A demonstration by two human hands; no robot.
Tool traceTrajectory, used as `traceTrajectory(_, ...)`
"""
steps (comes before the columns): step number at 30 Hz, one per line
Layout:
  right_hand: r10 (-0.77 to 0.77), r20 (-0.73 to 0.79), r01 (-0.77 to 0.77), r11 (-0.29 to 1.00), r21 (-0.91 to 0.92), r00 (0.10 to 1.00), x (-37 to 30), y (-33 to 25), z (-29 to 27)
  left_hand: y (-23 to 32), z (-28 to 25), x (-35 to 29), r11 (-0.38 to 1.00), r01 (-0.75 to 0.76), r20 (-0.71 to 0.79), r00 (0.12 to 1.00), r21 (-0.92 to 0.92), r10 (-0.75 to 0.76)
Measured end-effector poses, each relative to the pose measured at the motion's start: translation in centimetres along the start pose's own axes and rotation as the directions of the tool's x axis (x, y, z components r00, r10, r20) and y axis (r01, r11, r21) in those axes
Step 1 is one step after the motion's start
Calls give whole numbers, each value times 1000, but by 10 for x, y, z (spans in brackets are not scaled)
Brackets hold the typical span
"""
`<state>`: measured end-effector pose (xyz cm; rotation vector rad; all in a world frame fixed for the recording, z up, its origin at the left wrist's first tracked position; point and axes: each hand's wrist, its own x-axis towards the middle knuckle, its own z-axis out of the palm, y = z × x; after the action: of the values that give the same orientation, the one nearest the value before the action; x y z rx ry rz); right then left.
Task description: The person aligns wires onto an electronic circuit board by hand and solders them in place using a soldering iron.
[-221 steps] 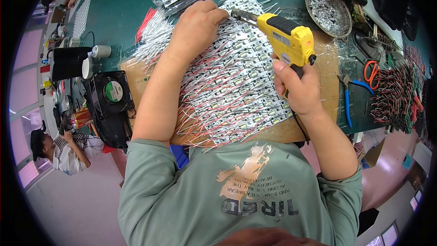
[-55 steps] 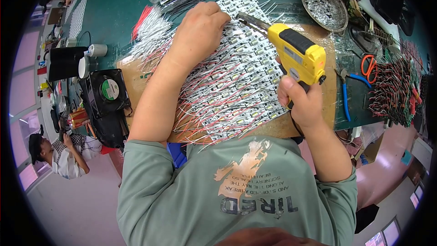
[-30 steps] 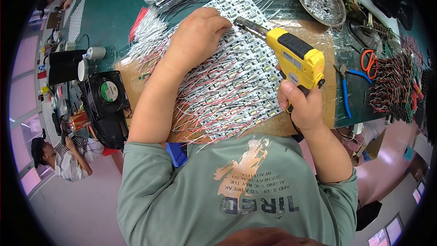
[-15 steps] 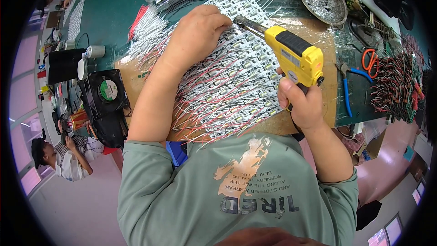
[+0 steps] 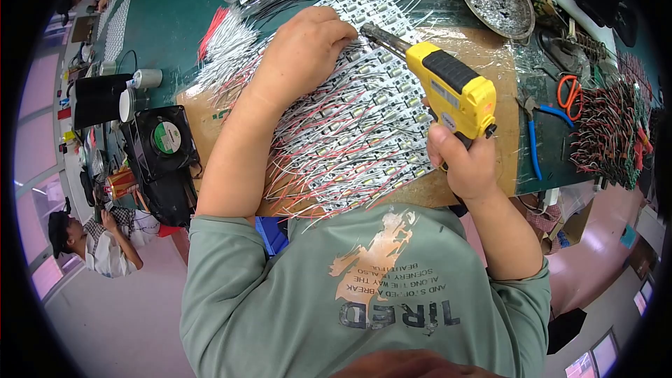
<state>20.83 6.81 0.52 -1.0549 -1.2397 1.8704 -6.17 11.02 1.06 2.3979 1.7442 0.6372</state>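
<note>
My right hand (image 5: 467, 161) grips a yellow and black soldering gun (image 5: 455, 87) by its handle. The gun's metal tip points left and rests at or just above a wide panel of white circuit boards (image 5: 392, 98). Close beside that tip, the thumb and fingers of my left hand (image 5: 315, 38) are pinched together over the boards; whatever lies between them is hidden. Rows of white and red wires (image 5: 329, 143) stick out across the panel, many pointing left. Left of my left hand lies a bundle of loose white wires (image 5: 234, 38) with red ends.
A brown board (image 5: 500, 112) lies under the panel on the green table. At right are a round metal dish (image 5: 495, 0) of silvery scraps, blue-handled cutters (image 5: 533, 136), orange-handled scissors (image 5: 569, 96) and piled wired boards (image 5: 609, 133). A black fan (image 5: 165, 138) stands at left; a person (image 5: 105, 241) sits beyond.
The rear of the soldering gun has shifted very slightly left and down in my right hand. My left hand has barely moved.
</note>
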Motion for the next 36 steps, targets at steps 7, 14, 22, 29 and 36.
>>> traceTrajectory(7,-5,12,4,1000,24,1000,-1,3,-2,0,0,0,1000,-9,-17,1000,-3,9)
traceTrajectory(14,-63,-8,63,997,40,998,-1,2,1,1,0,-1,1000,-6,-19,1000,-4,5)
traceTrajectory(22,-97,-83,91,993,-72,992,-1,1,7,0,1,0,1000,-4,-12,1000,-8,4)
traceTrajectory(29,25,-16,-25,998,-56,1000,-1,2,-1,-1,1,0,1000,2,-3,1000,7,-2)
traceTrajectory(36,13,-6,-13,1000,-21,1000,-1,2,-1,-1,2,-1,1000,-3,-12,1000,20,4)
